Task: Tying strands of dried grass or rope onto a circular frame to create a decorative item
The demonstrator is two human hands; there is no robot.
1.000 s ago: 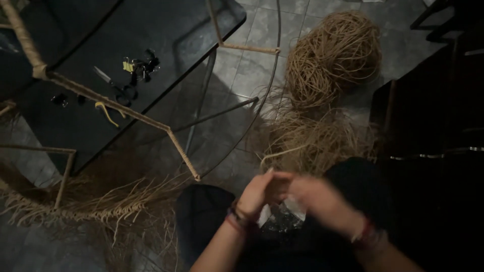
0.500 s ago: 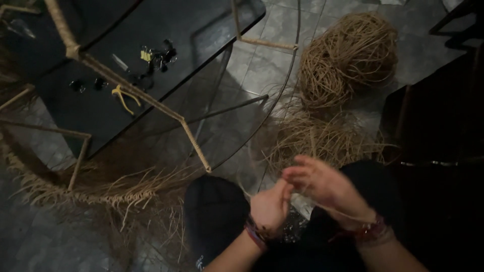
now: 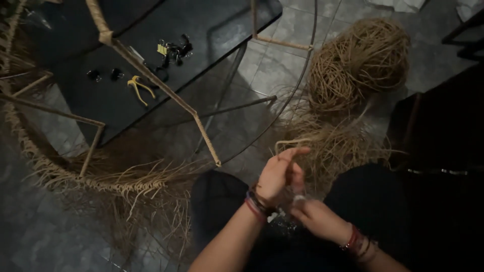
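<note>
Since a second ago both hands have parted: the left hand [image 3: 280, 174] lifts with its grip open, fingers spread, while the right hand [image 3: 316, 219] pinches a small clear wrapper [image 3: 298, 200] over the lap, near the loose fibre pile [image 3: 333, 146]

Weaving workshop: rattan coils [image 3: 359, 61], half-wrapped metal frame [image 3: 156, 85], pliers [image 3: 139, 87] on dark table [image 3: 212, 25], tiled floor [image 3: 275, 63].

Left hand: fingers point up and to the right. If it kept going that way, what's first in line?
The loose tangle of straw-coloured fibre on the floor, just past the left hand. Its fingertips already sit against the strands in this view. Depth is unclear, so they could be hovering above it.
</note>
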